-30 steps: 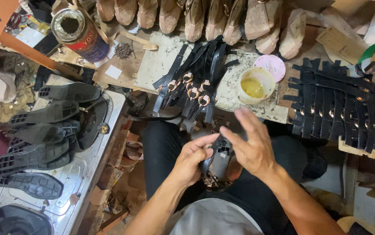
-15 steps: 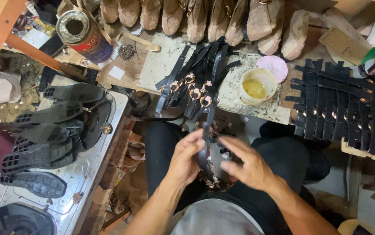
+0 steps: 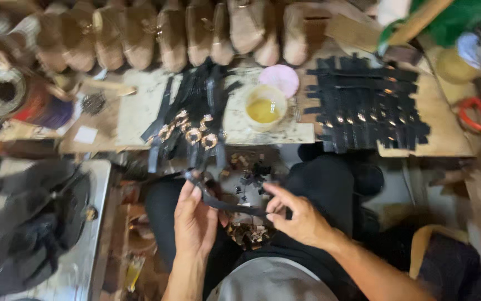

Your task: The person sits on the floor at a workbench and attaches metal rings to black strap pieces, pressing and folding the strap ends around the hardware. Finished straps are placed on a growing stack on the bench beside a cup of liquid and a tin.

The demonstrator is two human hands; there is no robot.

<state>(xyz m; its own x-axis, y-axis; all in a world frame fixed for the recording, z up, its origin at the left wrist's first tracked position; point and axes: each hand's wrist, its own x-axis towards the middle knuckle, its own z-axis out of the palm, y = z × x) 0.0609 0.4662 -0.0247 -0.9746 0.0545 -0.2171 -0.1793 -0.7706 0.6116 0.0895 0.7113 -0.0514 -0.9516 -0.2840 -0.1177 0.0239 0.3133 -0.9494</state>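
Note:
My left hand [image 3: 194, 220] and my right hand [image 3: 298, 215] hold a thin black strap [image 3: 230, 205] stretched between them over my lap. The left hand grips its left end near a small metal fitting, and the right hand pinches its right end. Under the strap sits a dark shoe piece with shiny studs [image 3: 250, 232], partly hidden by my hands. In front of me a bunch of black straps with round metal buckles [image 3: 191, 120] lies on the worn work board [image 3: 140, 111].
A small tub of yellow glue [image 3: 263, 108] and a pink lid [image 3: 283, 78] rest on the board. Woven black strap pieces [image 3: 366, 106] lie to the right, tan shoe lasts [image 3: 196, 33] line the back, black soles [image 3: 28, 217] pile at left, a tin [image 3: 6, 95] stands far left.
The view has shifted and blurred. My hands have moved apart and now pull a black strap taut between them, where before they were cupped close around the dark shoe piece.

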